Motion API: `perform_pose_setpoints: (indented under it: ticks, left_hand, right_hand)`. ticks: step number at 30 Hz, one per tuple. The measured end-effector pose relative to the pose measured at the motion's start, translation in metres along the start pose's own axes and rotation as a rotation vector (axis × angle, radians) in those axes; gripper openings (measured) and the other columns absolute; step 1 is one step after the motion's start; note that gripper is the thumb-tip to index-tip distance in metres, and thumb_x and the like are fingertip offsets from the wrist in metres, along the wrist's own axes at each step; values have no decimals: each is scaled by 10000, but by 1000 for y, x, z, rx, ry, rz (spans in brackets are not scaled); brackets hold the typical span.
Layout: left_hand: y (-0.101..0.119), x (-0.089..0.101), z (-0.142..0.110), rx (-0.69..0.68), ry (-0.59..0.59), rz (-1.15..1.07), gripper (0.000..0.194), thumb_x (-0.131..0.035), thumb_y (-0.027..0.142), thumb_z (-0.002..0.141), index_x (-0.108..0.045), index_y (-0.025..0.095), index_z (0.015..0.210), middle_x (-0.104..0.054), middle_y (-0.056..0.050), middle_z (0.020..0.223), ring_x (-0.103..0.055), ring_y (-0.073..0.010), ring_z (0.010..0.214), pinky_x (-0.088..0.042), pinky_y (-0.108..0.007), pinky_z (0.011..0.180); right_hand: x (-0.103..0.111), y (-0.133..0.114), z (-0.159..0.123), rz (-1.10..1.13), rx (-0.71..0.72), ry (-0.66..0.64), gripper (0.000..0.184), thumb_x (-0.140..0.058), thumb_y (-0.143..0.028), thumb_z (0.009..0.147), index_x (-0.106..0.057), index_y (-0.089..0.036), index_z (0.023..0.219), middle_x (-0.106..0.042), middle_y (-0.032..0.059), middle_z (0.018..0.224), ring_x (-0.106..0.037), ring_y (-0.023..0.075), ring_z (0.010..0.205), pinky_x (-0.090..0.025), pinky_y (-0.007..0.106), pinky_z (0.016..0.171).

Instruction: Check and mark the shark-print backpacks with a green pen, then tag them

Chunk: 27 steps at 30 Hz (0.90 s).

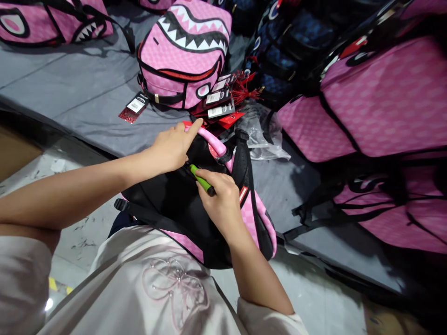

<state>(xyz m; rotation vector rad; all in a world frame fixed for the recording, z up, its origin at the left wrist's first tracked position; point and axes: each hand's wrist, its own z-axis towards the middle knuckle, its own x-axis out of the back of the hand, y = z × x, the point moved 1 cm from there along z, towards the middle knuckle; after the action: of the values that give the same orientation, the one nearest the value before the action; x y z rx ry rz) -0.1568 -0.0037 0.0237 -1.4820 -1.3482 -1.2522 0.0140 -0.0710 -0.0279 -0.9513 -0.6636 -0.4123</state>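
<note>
A black and pink backpack [164,190] lies with its black back panel up, against my body at the edge of the grey surface. My left hand [178,146] grips its top beside the pink carry handle [211,139], with one finger stretched across the handle's end. My right hand [221,195] is closed around a green pen-shaped tool [200,179] with a black end. The tool's far end points at the black fabric just under my left hand; its tip is too small to make out.
Beyond the backpack stands a pink shark-mouth backpack [188,51]. Hang tags [220,100] with red cords and a clear plastic bag [261,130] lie close by; another tag [134,107] is to the left. Pink backpacks [391,102] fill the right, dark blue ones [300,42] the back.
</note>
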Motion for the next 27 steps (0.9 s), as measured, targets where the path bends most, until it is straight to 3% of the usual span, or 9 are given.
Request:
perform_pose_setpoints:
  ticks: [13, 21, 27]
  left_hand:
    - [1, -1, 1, 19, 8, 11, 967, -716, 261, 898, -109, 244, 1651, -507, -179, 1446, -593, -347, 1281, -531, -415, 1017]
    - [1, -1, 1, 23, 16, 2, 967, -715, 255, 897, -109, 242, 1651, -513, -180, 1437, -596, -350, 1273, -531, -417, 1008]
    - [0, -3, 1, 13, 22, -6, 966, -718, 262, 897, -112, 244, 1648, -517, -184, 1438, -601, -347, 1271, -536, -408, 997]
  right_hand:
    - [3, -9, 5, -71, 64, -76, 262, -626, -54, 910, -756, -185, 1096, -805, 73, 1120, -762, 241, 1008, -529, 391, 877]
    - [6, -17, 5, -157, -2, -123, 307, -607, -33, 895, -741, -215, 1102, -808, 45, 1109, -754, 234, 1000, -493, 392, 903]
    - [-1, -20, 3, -132, -46, -84, 269, -620, -68, 903, -736, -213, 1099, -808, 59, 1094, -754, 231, 995, -488, 396, 923]
